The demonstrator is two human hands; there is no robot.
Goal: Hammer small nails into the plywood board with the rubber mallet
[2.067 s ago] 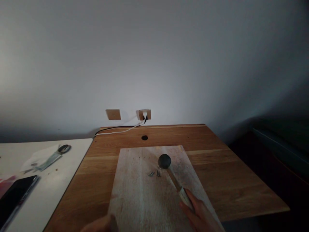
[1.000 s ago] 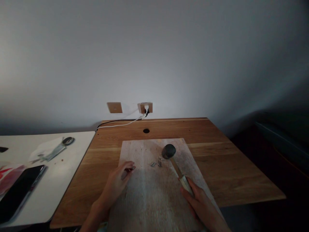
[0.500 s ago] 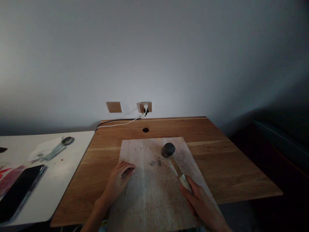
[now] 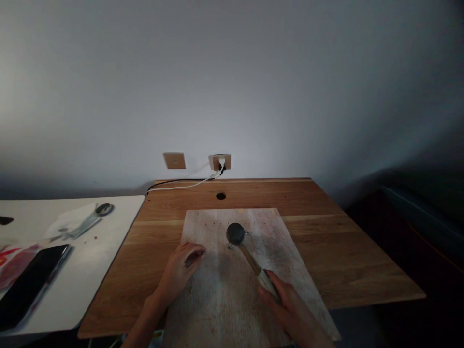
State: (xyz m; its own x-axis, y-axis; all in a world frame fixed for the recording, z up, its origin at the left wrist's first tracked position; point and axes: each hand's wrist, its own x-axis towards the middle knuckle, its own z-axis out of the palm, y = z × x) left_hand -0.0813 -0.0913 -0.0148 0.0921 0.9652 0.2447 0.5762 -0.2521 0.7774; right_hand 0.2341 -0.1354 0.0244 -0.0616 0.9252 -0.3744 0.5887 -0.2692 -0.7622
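Pale wood board (image 4: 224,290) (worn, matt); mallet (image 4: 236,234) head dark, matt, handle wooden.

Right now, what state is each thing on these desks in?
Hammer, held by its handle, head low over the board.
Right hand, closed on the hammer.
Left hand, curled, pinching a small dark piece.
Phone, flat, screen dark.
Plug, in the socket.

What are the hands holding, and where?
The right hand holds the mallet by the near end of its wooden handle. The left hand lies curled on the board; anything in it cannot be told.
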